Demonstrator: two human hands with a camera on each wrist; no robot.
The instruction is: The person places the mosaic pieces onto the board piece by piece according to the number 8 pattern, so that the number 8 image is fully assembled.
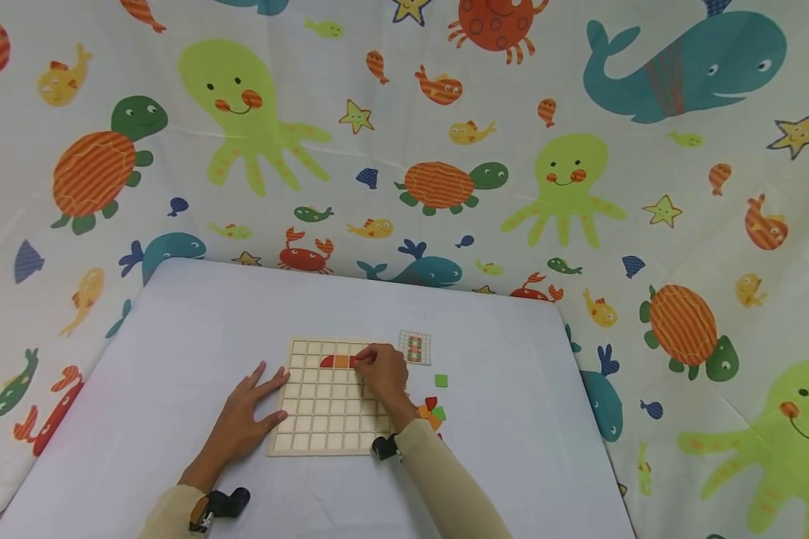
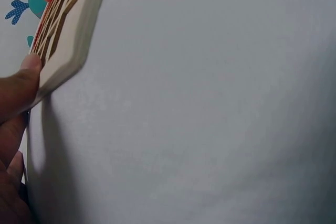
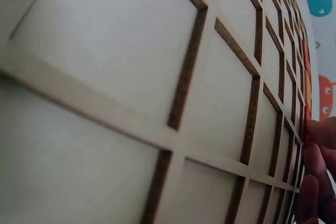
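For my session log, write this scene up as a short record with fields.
board: wooden grid board lying on a white table
row of pieces: left red piece, orange square, right red piece, second row from far edge
left hand: touches the board's left edge
right hand: holds the right red piece; whether it is fully seated is unclear
loose pieces: red, orange and green, right of the board
card: small gridded pattern, beside the board's far right corner
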